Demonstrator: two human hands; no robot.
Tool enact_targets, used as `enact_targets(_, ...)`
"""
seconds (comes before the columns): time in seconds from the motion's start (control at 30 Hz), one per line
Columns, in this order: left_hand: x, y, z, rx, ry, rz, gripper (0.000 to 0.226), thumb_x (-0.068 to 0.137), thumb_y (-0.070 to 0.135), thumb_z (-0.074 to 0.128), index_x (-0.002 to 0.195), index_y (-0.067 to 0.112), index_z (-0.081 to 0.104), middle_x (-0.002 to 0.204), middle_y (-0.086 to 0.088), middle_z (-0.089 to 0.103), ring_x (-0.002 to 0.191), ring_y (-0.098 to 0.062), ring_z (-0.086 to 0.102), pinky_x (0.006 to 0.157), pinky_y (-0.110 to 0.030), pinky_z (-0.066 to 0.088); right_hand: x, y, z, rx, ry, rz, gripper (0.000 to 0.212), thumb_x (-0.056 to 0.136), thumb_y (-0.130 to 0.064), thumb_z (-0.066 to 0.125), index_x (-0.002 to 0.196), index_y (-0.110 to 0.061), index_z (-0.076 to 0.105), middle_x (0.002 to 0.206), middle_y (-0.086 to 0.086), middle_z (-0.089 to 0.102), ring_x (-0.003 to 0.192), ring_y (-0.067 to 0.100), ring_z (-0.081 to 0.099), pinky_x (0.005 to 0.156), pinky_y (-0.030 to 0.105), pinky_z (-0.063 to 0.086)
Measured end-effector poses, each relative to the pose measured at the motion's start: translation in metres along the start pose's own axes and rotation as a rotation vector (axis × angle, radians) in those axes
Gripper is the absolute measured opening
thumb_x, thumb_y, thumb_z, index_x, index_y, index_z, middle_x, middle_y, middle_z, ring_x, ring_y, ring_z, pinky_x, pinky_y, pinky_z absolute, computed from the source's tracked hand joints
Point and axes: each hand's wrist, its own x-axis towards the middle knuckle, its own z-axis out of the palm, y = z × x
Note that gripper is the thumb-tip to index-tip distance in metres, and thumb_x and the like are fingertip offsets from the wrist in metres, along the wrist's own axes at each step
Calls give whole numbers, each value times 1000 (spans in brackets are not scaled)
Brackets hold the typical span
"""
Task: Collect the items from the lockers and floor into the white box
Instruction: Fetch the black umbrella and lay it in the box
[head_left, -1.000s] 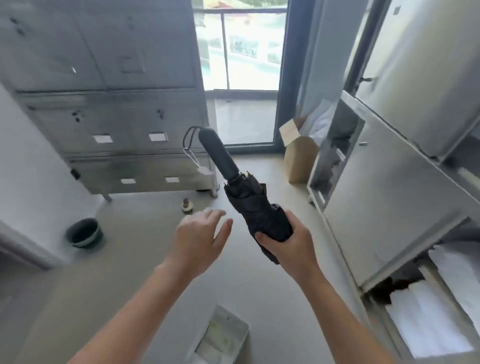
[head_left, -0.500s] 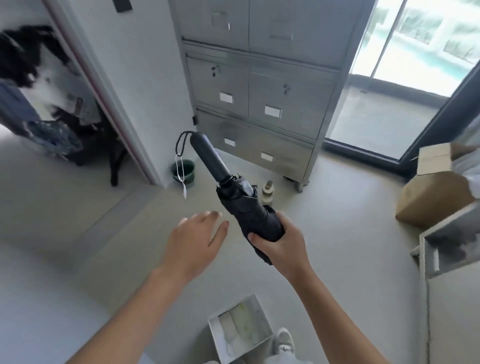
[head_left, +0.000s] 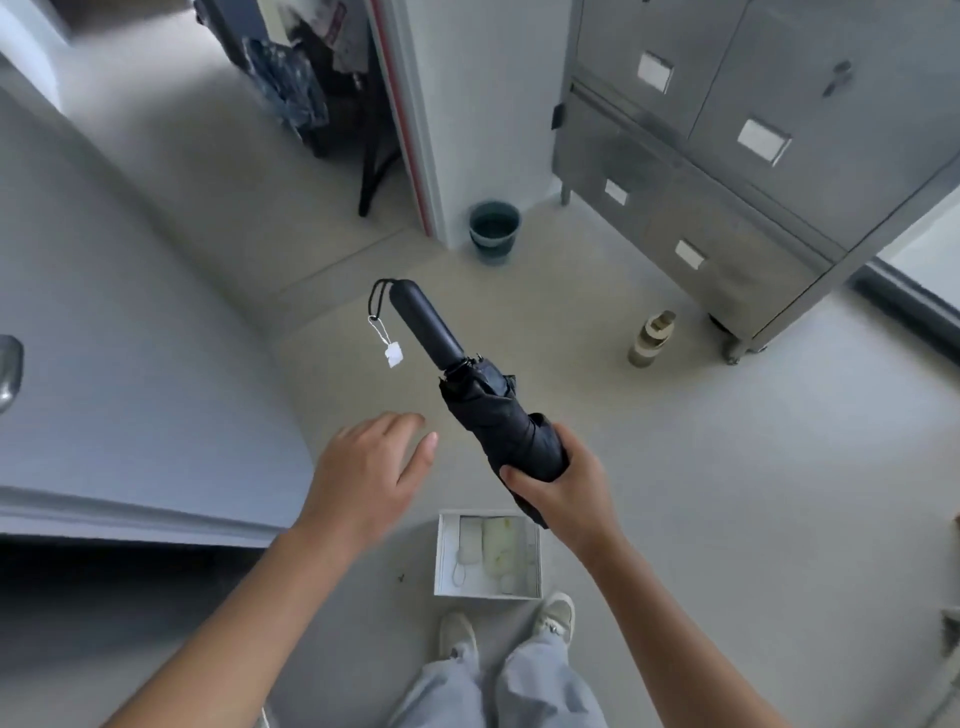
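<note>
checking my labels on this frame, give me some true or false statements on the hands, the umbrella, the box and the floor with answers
1. The right hand holds the folded black umbrella. True.
2. The left hand grips the umbrella's handle. False: it is open and holds nothing.
3. The white box on the floor is empty. False: pale items lie in it.
4. A tan bottle stands on the floor near the lockers. True.
5. A white tag hangs from the umbrella's strap. True.
</note>
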Motion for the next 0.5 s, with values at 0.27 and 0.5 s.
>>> enact_targets(0.27, -32, -67, 67, -53, -108, -150, 51, 97, 51, 26, 111, 19, 62, 107, 3, 70, 84, -25, 64, 76, -37, 47, 8, 71, 64, -163, -145, 88, 33, 63, -45, 78, 90, -44, 59, 78, -22, 68, 67, 1, 66, 52, 16, 49)
enact_targets(0.5, -70, -79, 98, -64, -187, -207, 44, 101, 43, 33, 114, 14, 62, 110, -3, 69, 96, -31, 64, 82, -41, 47, -18, 118, 86, -239, -189, 162, 33, 60, -45, 77, 86, -30, 62, 74, -14, 68, 68, 10, 66, 62, 36, 57)
